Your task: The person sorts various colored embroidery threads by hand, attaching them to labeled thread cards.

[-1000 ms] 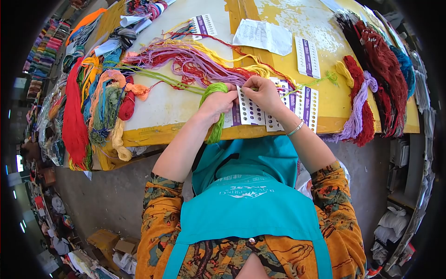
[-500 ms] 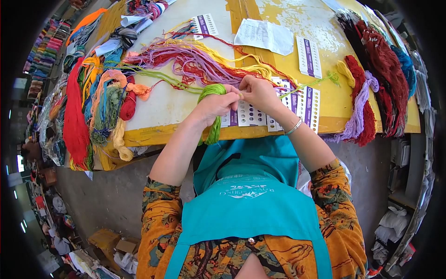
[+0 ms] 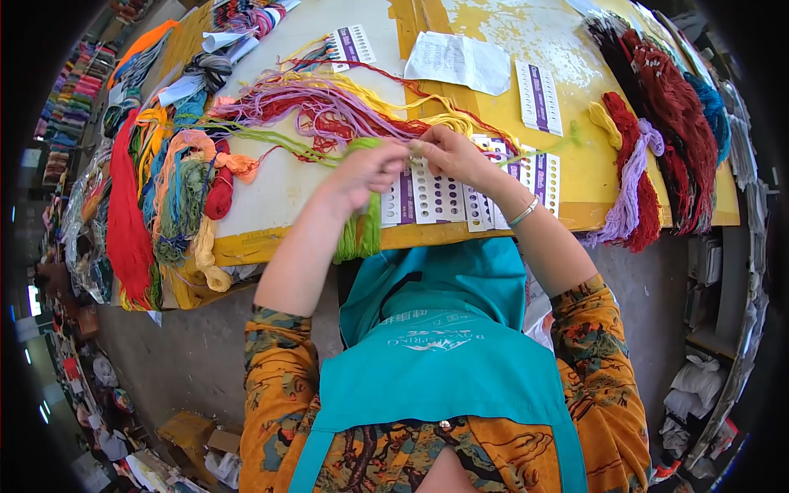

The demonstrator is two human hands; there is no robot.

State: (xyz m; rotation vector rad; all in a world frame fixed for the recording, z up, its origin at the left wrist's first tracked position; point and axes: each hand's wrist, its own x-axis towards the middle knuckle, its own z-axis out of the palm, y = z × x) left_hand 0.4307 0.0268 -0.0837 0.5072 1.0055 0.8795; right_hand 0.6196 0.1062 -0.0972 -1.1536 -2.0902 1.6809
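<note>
My left hand (image 3: 368,174), slightly blurred, is closed with its fingers curled, and a bright green skein of embroidery thread (image 3: 362,234) hangs from it over the table's front edge. Fingertip to fingertip with it, my right hand (image 3: 454,154) pinches green thread. A loose green tail (image 3: 538,151) runs out to the right behind that hand. Beneath both hands lie white and purple cards with rows of holes (image 3: 436,197). Purple, red and yellow threads (image 3: 345,111) spread out just beyond my left hand.
Several coloured skeins (image 3: 193,181) crowd the table's left end. Dark red skeins (image 3: 670,123) and a lilac skein (image 3: 631,185) hang at the right. A crumpled paper (image 3: 457,62) and another punched card (image 3: 538,97) lie farther back on the yellow-taped table (image 3: 271,240).
My left hand has shifted slightly left and turned, blurring. The green skein hangs straighter and looser below it. My right hand stays pinched in nearly the same spot.
</note>
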